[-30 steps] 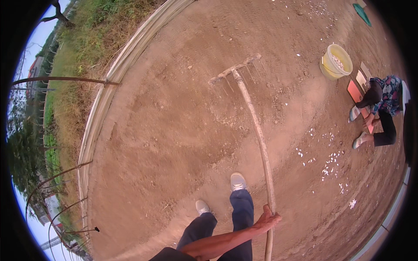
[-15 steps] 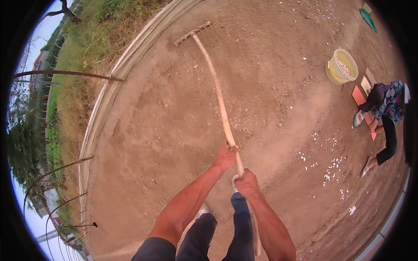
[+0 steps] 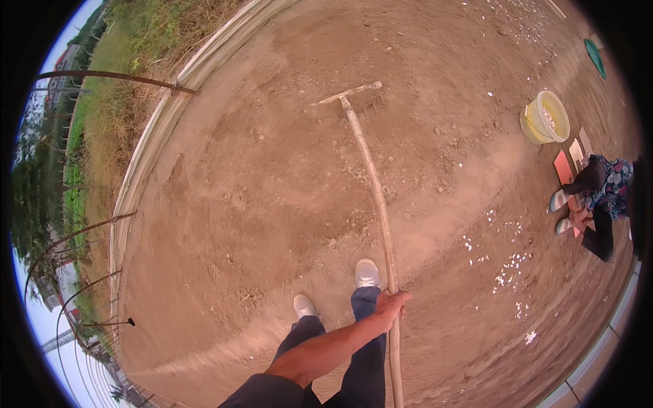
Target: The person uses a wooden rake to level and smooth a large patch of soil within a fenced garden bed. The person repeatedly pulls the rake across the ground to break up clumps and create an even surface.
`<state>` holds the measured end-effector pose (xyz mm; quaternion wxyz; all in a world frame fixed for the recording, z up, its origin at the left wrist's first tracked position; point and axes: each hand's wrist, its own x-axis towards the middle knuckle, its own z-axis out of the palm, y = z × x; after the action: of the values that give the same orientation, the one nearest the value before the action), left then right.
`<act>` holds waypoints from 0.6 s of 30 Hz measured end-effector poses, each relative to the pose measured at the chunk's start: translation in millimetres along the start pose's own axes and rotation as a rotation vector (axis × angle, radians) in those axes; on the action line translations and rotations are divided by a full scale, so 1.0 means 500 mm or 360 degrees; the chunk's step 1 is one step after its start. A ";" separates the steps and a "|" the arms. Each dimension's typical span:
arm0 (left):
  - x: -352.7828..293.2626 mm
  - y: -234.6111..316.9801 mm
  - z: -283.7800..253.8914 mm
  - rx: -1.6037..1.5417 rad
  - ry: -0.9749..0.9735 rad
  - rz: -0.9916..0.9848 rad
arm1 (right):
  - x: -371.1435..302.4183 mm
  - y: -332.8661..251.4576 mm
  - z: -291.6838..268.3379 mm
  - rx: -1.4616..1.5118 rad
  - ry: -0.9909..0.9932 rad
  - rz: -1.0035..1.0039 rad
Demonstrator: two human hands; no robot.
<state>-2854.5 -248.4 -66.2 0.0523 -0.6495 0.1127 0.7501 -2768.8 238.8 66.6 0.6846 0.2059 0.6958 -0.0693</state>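
Note:
My left hand (image 3: 391, 304) is closed around the long wooden handle of a rake (image 3: 373, 178), beside my right shoe. From there the handle runs forward to the rake head (image 3: 350, 94), which is at the ground with some teeth showing below its bar. The handle's rear end passes out at the lower edge of the view. My right hand is out of view.
A yellow bucket (image 3: 534, 126) holding small white pieces stands at the right. Near it a person (image 3: 602, 187) crouches by orange boards (image 3: 563, 166). White bits (image 3: 510, 272) lie scattered on the soil. Along the left runs a pale plastic border (image 3: 139, 153) with curved poles.
The rake head has moved right and nearer to me. My left hand now grips lower toward my body, and my right hand has left the view. The crouching person has drawn one foot in.

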 end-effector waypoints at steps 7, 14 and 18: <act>-0.164 -0.278 0.002 -0.0055 -0.0006 -0.0402 | -0.204 0.006 -0.046 -0.0739 0.0474 -0.0043; -0.092 -0.067 -0.029 -0.0270 0.0041 -0.0065 | -0.192 -0.212 -0.079 -0.0840 0.0488 -0.0646; 0.022 0.213 -0.136 -0.0388 0.0140 0.0413 | -0.101 -0.558 0.003 -0.0861 0.0153 -0.0500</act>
<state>-2814.7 -368.5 -75.2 -0.1290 -0.6632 0.1061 0.7296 -2875.0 -24.2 64.1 0.6617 -0.0904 0.7439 0.0232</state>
